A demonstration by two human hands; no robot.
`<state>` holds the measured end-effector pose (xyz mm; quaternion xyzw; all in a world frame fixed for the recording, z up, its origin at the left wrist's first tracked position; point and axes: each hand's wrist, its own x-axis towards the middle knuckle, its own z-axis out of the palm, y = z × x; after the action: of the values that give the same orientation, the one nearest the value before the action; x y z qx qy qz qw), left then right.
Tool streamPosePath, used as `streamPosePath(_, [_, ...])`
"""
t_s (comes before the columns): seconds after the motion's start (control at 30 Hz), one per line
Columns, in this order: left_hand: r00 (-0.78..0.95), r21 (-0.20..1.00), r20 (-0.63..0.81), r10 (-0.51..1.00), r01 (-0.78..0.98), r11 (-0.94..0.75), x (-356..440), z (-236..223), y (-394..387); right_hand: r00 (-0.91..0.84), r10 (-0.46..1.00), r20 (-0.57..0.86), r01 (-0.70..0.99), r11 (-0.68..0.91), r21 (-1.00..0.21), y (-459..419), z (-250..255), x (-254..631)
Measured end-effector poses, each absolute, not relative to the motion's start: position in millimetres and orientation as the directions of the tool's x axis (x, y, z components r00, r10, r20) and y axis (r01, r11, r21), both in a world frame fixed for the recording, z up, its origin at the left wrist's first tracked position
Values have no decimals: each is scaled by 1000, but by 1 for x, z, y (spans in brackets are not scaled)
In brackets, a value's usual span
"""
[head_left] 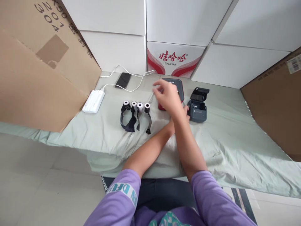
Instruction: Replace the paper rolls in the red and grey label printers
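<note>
My forearms cross, the left one under the right. My left hand is mostly hidden behind my right wrist; the fingers that show lie against the left side of a small dark printer, whose lid stands up over its hollow bay. Raised over a red and black device, my right hand is slightly blurred, its fingers loosely bent and apart with nothing visible between them. To its left, several small paper rolls stand on end in a row, dark printed strips trailing from them.
A white power bank with a white cable and a dark phone lie on the left of the pale green cloth. White boxes line the back. Cardboard boxes flank both sides.
</note>
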<state>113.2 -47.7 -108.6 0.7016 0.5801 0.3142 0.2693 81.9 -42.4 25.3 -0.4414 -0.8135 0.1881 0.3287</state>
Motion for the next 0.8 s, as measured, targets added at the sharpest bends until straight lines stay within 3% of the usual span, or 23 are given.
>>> streamPosePath(0.2, [204, 705, 146, 968, 665, -247, 110, -98, -53, -613, 777, 144, 672, 608, -423, -49, -10, 27])
streamPosePath(0.43, [221, 686, 133, 966, 683, -251, 108, -98, -53, -640, 767, 53, 677, 595, -433, -45, -37, 11])
streamPosePath(0.67, [234, 683, 184, 955, 668, -296, 107, -102, -52, -674, 729, 118, 597, 632, -494, -48, -46, 3])
streamPosePath(0.8, [226, 683, 157, 961, 678, -271, 107, -100, -53, -664, 700, 263, 434, 647, -627, -43, -39, 5])
